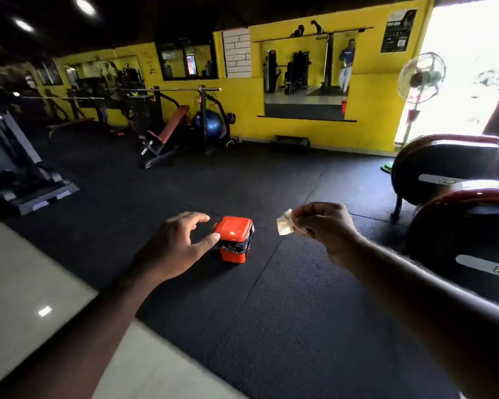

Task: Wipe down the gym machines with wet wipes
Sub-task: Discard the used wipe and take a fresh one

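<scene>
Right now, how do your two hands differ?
The left hand is spread open and holds nothing; the right hand is curled, pinching a crumpled white wipe. The left hand reaches the orange bin, its thumb at the lid's edge; the right hand hangs apart from the bin, off to its right. Both hands are bare and stretched forward above the black floor mat.

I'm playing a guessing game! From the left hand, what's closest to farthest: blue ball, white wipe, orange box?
1. Orange box, beside the left hand.
2. White wipe, held in the right hand.
3. Blue ball, by the back wall.
</scene>
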